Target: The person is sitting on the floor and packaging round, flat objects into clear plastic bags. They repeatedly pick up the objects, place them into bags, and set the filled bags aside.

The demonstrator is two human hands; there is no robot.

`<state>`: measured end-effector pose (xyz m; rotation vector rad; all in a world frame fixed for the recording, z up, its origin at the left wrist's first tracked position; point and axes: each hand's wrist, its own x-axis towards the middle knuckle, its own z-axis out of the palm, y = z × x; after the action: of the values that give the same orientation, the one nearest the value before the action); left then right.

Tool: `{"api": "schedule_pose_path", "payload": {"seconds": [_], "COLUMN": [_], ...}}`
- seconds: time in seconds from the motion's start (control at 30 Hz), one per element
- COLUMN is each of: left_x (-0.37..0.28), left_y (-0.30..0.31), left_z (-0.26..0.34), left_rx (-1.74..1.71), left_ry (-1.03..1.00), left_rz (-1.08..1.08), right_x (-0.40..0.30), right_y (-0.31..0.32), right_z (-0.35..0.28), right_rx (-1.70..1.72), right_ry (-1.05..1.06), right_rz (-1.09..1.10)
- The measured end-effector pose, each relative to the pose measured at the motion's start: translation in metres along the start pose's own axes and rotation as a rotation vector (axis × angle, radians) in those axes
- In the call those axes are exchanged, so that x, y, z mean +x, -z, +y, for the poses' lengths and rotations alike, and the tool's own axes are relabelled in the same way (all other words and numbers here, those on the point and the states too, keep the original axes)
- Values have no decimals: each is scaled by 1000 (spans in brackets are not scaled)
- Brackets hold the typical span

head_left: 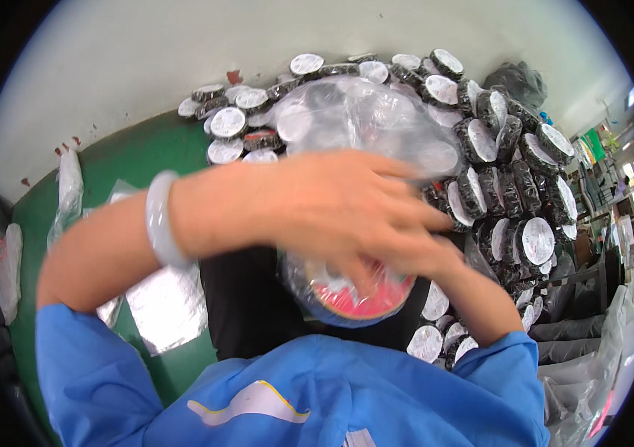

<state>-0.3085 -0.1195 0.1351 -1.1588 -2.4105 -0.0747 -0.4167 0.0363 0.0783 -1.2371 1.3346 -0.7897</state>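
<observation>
A round item in clear plastic wrap [364, 299], pink on its face with a blue rim, rests over my lap. Above it, my left hand [350, 207], blurred by motion and with a pale bangle [164, 219] at the wrist, reaches across with its fingers apart; one finger overlaps the pink face. My right hand [439, 254] comes in from the right and is mostly hidden behind the other hand, so its grip does not show. Beyond both hands, a clear plastic bag [372, 120] lies over stacked round packs.
Many black-sided wrapped discs with white labels [538, 241] are piled ahead and to my right. A pale wall [127, 56] stands behind them. Silvery plastic sheets [169, 307] lie on the green floor [127, 137] at left. Folded plastic [579, 374] is at lower right.
</observation>
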Motion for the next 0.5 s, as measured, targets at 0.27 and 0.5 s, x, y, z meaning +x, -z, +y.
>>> {"api": "schedule_pose_path", "payload": {"seconds": [0.27, 0.5], "left_x": [-75, -41], "left_y": [88, -196], "left_z": [-15, 134], "left_rx": [680, -360], "left_ry": [456, 1146], "left_rz": [-195, 245], "right_x": [57, 50], "right_y": [45, -49], "right_z": [-57, 80], "right_rx": [-939, 336], "right_ry": [487, 489], "right_rz": [759, 1339]}}
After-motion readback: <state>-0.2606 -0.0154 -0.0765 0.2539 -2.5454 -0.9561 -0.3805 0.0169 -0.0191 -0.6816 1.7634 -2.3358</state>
